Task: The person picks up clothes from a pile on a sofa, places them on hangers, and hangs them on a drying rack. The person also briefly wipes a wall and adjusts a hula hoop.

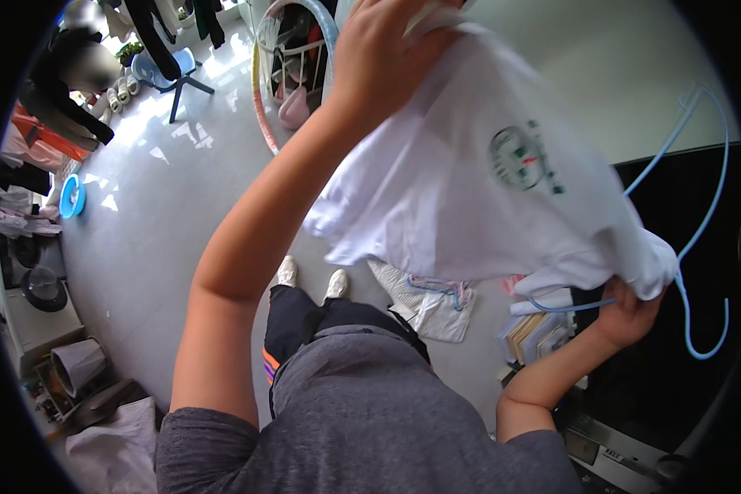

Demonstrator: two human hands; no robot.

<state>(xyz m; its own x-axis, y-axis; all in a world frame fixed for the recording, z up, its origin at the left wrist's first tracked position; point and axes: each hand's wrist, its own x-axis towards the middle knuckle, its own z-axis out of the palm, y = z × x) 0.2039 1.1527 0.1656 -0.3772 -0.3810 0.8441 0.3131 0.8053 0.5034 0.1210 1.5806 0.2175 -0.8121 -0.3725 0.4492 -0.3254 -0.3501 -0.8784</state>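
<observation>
A white shirt [457,179] with a round green and red print bearing writing is spread between my hands and slightly blurred. My left hand [386,58], raised at the top of the head view, grips the shirt's upper part; some fingertips are cut off or hidden in cloth. At the lower right, my right hand [631,313] holds a light-blue clothes hanger [710,213] together with the shirt's edge. One arm of the hanger loops out to the upper right, its hook points down right, and part of its frame lies under the cloth.
White sheets or bags [447,321] with pink and blue hangers [435,285] on top lie near my shoes [338,283]. Books [534,336] stand right, by a dark panel [648,376]. Left are a blue basin [73,196] and a blue chair [163,66]; a hoop [258,92] stands ahead.
</observation>
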